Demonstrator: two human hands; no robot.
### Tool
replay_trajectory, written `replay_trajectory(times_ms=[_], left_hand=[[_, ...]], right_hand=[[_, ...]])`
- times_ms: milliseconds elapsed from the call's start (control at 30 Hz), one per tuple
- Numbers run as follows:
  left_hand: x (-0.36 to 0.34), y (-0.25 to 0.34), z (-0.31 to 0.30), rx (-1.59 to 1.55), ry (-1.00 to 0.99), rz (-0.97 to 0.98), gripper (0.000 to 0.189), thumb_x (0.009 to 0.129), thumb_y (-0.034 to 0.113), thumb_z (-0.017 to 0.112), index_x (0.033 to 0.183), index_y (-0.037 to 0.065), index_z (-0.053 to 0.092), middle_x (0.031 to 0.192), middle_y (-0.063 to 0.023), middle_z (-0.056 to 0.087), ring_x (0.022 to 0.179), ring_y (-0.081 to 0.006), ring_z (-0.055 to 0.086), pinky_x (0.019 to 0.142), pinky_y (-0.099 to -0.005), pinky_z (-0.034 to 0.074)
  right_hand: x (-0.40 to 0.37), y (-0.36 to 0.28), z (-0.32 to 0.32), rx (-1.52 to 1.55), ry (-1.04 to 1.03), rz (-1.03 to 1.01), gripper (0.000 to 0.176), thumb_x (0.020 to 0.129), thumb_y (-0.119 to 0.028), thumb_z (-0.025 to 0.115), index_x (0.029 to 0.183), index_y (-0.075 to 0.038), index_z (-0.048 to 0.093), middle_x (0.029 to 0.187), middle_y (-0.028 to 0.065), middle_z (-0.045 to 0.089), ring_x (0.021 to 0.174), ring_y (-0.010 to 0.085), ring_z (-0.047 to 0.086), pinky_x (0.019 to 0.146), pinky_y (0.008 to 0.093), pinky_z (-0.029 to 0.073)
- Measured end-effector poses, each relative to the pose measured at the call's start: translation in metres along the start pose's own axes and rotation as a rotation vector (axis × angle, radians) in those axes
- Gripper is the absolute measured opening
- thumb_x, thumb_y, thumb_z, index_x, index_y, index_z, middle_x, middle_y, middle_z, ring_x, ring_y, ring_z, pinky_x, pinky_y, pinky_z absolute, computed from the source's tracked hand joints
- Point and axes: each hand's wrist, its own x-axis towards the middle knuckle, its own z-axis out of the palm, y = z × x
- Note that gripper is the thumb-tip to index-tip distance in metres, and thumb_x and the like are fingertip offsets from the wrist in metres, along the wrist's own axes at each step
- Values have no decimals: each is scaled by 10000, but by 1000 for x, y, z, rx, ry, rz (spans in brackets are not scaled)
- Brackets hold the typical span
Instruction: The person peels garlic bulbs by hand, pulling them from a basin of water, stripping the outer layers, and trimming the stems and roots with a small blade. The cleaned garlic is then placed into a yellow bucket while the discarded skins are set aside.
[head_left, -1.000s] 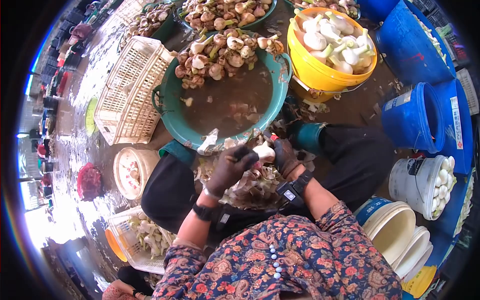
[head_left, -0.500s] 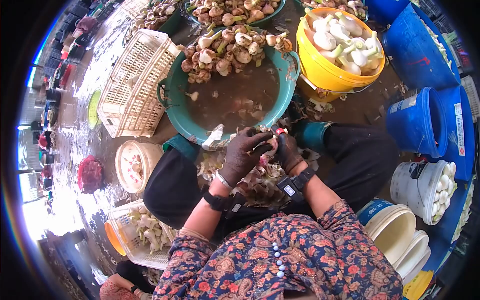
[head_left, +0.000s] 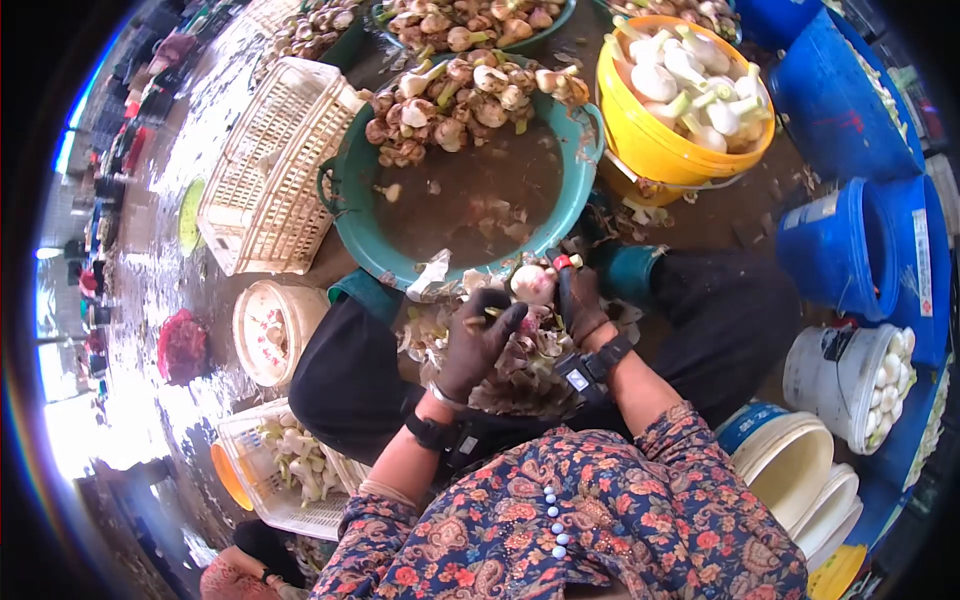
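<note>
Between my hands, over the near rim of the green tub (head_left: pixel 345 235), is a garlic bulb (head_left: pixel 533 284), pale with a pinkish patch. My right hand (head_left: pixel 580 300), in a dark glove with a red band at a finger, grips the bulb from its right side. My left hand (head_left: pixel 478 340), also gloved, is a little lower left, apart from the bulb. Its fingers are curled, and a thin pale-green bit shows at them; I cannot tell what it is. Loose garlic skins (head_left: pixel 520 375) lie heaped below both hands, between my legs.
Unpeeled garlic (head_left: pixel 450 105) is piled at the tub's far side. To its right, a yellow bucket (head_left: pixel 625 120) holds white bulbs. White crates (head_left: pixel 270 165) stand left, near a cream bucket (head_left: pixel 245 335). Blue buckets (head_left: pixel 825 250) and a white bucket of garlic (head_left: pixel 820 380) line the right.
My left hand has drawn away from the bulb, down and to the left, with its fingers curled. The bulb, covered before, now shows at my right hand.
</note>
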Motion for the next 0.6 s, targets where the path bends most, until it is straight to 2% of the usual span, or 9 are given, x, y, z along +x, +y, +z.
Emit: replay_trajectory(times_ms=[200, 233, 267, 333, 367, 400, 467, 533, 600], left_hand=[[52, -26, -41, -610, -108, -456, 344, 839, 255, 638, 1120, 89, 528, 953, -46, 586, 807, -154, 595, 684, -300, 516], [68, -35, -62, -819, 3, -419, 337, 848, 286, 617, 1107, 91, 524, 969, -61, 585, 838, -172, 588, 723, -327, 507], [86, -52, -91, -397, 18, 91, 356, 866, 308, 581, 1138, 90, 508, 1018, -75, 583, 864, -209, 580, 771, -326, 494], [114, 6, -159, -947, 30, 264, 498, 859, 477, 545, 1141, 68, 508, 924, -67, 585, 867, -183, 576, 863, -365, 465], [130, -6, -198, -353, 278, 466, 643, 882, 446, 519, 1303, -15, 363, 1265, -156, 490, 1059, -252, 534, 964, -376, 407], [133, 19, -215, -1298, -7, 410, 661, 902, 492, 445, 1323, -7, 342, 1315, -171, 446, 1055, -258, 526, 963, -409, 395], [178, -14, -244, 489, 416, 574, 673, 887, 503, 476, 1326, 10, 341, 1308, -156, 451, 1054, -255, 525, 922, -438, 425], [220, -54, -253, -616, 307, -21, 671, 854, 451, 572, 1341, 55, 334, 1311, -145, 445, 1081, -257, 513, 923, -451, 427], [245, -117, -247, 227, 320, -14, 634, 726, 290, 715, 1272, 115, 444, 1189, -115, 579, 1097, -277, 553, 925, -430, 428]], right_hand=[[-25, -35, 15, 313, -452, 185, 326, 889, -421, 548, 905, -97, 578, 709, -21, 531, 592, 77, 501, 538, 231, 422], [-26, -39, 18, 273, -371, 192, 392, 892, -500, 489, 869, -114, 554, 687, -16, 529, 599, 93, 518, 545, 227, 436], [-23, -35, 17, 270, -380, 192, 392, 892, -500, 489, 869, -114, 554, 687, -16, 529, 599, 93, 518, 545, 227, 436], [-10, -23, 10, 349, -331, 275, 389, 889, -510, 484, 842, -128, 544, 679, -21, 523, 583, 89, 514, 528, 217, 423], [-6, -16, 9, 404, -363, 267, 397, 883, -519, 487, 844, -128, 546, 669, -25, 518, 562, 86, 501, 506, 212, 406], [-4, -15, 10, 389, -326, 320, 404, 884, -524, 480, 846, -128, 547, 653, -27, 506, 543, 85, 481, 486, 213, 392], [5, 2, 13, 410, -305, 354, 417, 886, -531, 469, 849, -123, 548, 641, -27, 501, 522, 82, 471, 464, 210, 379], [7, 5, 16, 316, -275, 406, 452, 887, -538, 458, 889, -99, 563, 644, -18, 513, 516, 83, 484, 459, 207, 382], [9, 6, 16, 220, -246, 418, 538, 881, -560, 452, 960, -48, 593, 671, -1, 542, 526, 89, 502, 471, 209, 400]])
